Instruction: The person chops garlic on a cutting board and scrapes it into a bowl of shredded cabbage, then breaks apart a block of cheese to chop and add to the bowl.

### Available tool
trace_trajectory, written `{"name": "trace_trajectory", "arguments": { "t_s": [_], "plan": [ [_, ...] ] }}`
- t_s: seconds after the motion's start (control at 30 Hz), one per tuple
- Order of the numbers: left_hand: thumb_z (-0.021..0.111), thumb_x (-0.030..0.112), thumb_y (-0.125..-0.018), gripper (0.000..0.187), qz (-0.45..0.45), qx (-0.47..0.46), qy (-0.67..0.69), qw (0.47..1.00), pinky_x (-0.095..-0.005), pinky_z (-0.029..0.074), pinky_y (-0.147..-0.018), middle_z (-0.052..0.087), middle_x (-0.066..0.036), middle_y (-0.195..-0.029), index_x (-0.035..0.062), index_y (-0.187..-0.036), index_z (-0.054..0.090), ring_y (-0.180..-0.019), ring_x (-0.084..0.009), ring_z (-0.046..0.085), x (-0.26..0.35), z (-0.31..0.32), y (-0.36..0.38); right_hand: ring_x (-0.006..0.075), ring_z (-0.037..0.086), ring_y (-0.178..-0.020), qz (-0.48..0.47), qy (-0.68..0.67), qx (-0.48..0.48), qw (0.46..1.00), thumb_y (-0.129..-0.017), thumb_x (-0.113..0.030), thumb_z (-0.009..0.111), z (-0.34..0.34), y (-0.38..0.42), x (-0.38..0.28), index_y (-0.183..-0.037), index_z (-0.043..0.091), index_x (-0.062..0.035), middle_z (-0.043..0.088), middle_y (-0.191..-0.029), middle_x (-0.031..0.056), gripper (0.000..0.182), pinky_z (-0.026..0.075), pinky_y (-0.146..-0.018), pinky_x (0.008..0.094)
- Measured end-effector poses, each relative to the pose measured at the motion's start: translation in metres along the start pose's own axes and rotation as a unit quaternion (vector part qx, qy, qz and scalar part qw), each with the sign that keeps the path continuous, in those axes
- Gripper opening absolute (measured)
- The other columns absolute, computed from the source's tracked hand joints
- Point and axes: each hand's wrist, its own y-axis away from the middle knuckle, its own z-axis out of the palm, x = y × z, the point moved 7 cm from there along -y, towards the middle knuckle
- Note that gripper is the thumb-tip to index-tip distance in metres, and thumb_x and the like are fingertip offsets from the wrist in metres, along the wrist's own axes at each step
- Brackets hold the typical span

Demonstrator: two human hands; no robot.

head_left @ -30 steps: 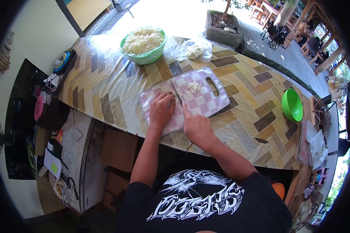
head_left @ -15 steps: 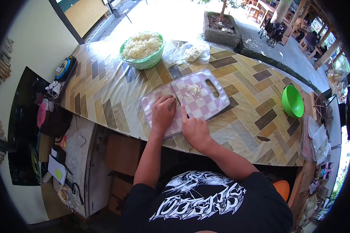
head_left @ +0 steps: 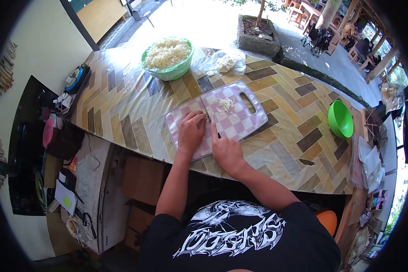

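Observation:
A pink and white checkered cutting board (head_left: 240, 122) lies on the table. My right hand (head_left: 226, 152) is closed round a knife (head_left: 207, 110), its index finger stretched along the blade, most of the handle hidden. The thin blade points away from me across the board. Left of the blade, my left hand (head_left: 191, 130) rests on the board with its fingers bent together; what they press on is too small to name. A small heap of pale chopped pieces (head_left: 225, 104) lies right of the blade.
Beyond the board stand a green basket (head_left: 170, 73) heaped with pale shreds and a plastic bag (head_left: 226, 62) with pale stuff. A green bowl (head_left: 340, 119) is at the right on the patterned table (head_left: 285, 154). Electrical items sit at the left edge. People sit far back at the right.
The view has shifted very slightly. Both hands and the knife hold almost the same place on the board.

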Motion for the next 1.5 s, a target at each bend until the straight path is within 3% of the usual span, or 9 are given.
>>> {"name": "trace_trajectory", "arguments": {
  "t_s": [0.2, 0.4, 0.67, 0.83, 0.97, 1.1, 1.2, 1.3, 1.5],
  "plan": [
    [0.075, 0.006, -0.091, 0.014, -0.006, -0.002, 0.016, 1.000, -0.0444, 0.057, -0.096, 0.078, -0.015, -0.114, 0.0014, -0.103, 0.079, -0.108, -0.0364, 0.071, -0.006, 0.002, 0.003, 0.0393, 0.079, -0.081, -0.034, -0.001, 0.009, 0.999, -0.095, -0.007, 0.054, -0.035, 0.005, 0.004, -0.162, 0.035, 0.0079, 0.077, -0.086, 0.0232, 0.072, 0.064, -0.077, 0.0500],
    [0.074, 0.006, -0.091, 0.014, -0.015, 0.003, 0.025, 1.000, -0.0445, 0.057, -0.095, 0.077, -0.016, -0.113, 0.0004, -0.104, 0.078, -0.106, -0.0374, 0.072, -0.005, 0.002, 0.001, 0.0385, 0.078, -0.074, -0.023, 0.020, 0.051, 0.998, -0.094, -0.008, 0.056, 0.006, 0.000, -0.005, -0.163, 0.035, 0.0061, 0.076, -0.081, 0.0217, 0.074, 0.063, -0.071, 0.0509],
    [0.074, 0.005, -0.093, 0.014, -0.041, 0.047, 0.036, 0.997, -0.0448, 0.058, -0.089, 0.075, -0.020, -0.111, -0.0025, -0.104, 0.076, -0.102, -0.0402, 0.073, -0.009, -0.003, 0.003, 0.0377, 0.076, -0.069, -0.066, 0.029, 0.043, 0.996, -0.094, -0.012, 0.058, 0.004, 0.027, 0.011, -0.166, 0.036, -0.0041, 0.075, -0.077, 0.0206, 0.075, 0.062, -0.064, 0.0519],
    [0.072, 0.002, -0.093, 0.013, -0.064, 0.074, 0.076, 0.992, -0.0375, 0.060, -0.088, 0.075, -0.017, -0.108, -0.0044, -0.104, 0.075, -0.096, -0.0323, 0.076, -0.007, -0.010, 0.002, 0.0410, 0.075, -0.070, -0.047, 0.008, 0.027, 0.998, -0.097, -0.015, 0.057, -0.011, 0.033, 0.045, -0.167, 0.038, -0.0104, 0.074, -0.078, 0.0224, 0.072, 0.061, -0.064, 0.0542],
    [0.073, 0.003, -0.093, 0.013, -0.108, 0.022, 0.104, 0.988, -0.0366, 0.059, -0.090, 0.077, -0.016, -0.107, -0.0034, -0.104, 0.076, -0.098, -0.0280, 0.076, -0.009, -0.005, 0.001, 0.0399, 0.077, -0.075, -0.020, 0.006, 0.050, 0.999, -0.098, -0.017, 0.055, -0.021, 0.023, 0.070, -0.166, 0.039, -0.0108, 0.076, -0.082, 0.0213, 0.070, 0.062, -0.069, 0.0544],
    [0.073, 0.003, -0.094, 0.013, -0.082, -0.003, 0.094, 0.992, -0.0359, 0.057, -0.092, 0.077, -0.015, -0.106, -0.0039, -0.105, 0.075, -0.099, -0.0274, 0.075, -0.005, -0.005, -0.001, 0.0421, 0.076, -0.077, -0.002, -0.012, 0.057, 0.998, -0.101, -0.021, 0.056, -0.024, 0.021, 0.082, -0.167, 0.038, -0.0146, 0.076, -0.086, 0.0222, 0.069, 0.060, -0.071, 0.0576],
    [0.072, 0.002, -0.094, 0.012, -0.089, 0.033, 0.121, 0.988, -0.0343, 0.056, -0.093, 0.077, -0.014, -0.105, -0.0042, -0.104, 0.074, -0.100, -0.0236, 0.074, -0.012, -0.007, -0.001, 0.0483, 0.073, -0.080, 0.015, -0.072, 0.060, 0.995, -0.105, -0.027, 0.056, -0.021, 0.027, 0.082, -0.166, 0.040, -0.0183, 0.075, -0.087, 0.0252, 0.064, 0.059, -0.076, 0.0613],
    [0.070, 0.000, -0.094, 0.010, -0.148, 0.073, 0.215, 0.963, -0.0303, 0.055, -0.093, 0.076, -0.009, -0.106, -0.0032, -0.103, 0.073, -0.101, -0.0155, 0.071, -0.035, -0.010, 0.003, 0.0483, 0.073, -0.082, -0.002, -0.118, 0.055, 0.991, -0.105, -0.028, 0.056, -0.018, 0.035, 0.070, -0.164, 0.042, -0.0186, 0.074, -0.087, 0.0265, 0.062, 0.058, -0.077, 0.0611],
    [0.068, -0.002, -0.095, 0.009, -0.139, 0.082, 0.298, 0.941, -0.0286, 0.054, -0.093, 0.074, -0.007, -0.106, -0.0031, -0.103, 0.072, -0.100, -0.0145, 0.070, -0.049, -0.011, 0.002, 0.0470, 0.073, -0.074, -0.059, -0.121, 0.032, 0.990, -0.103, -0.026, 0.058, 0.002, 0.046, 0.027, -0.164, 0.043, -0.0182, 0.073, -0.077, 0.0236, 0.063, 0.059, -0.071, 0.0608]
  ]
}}
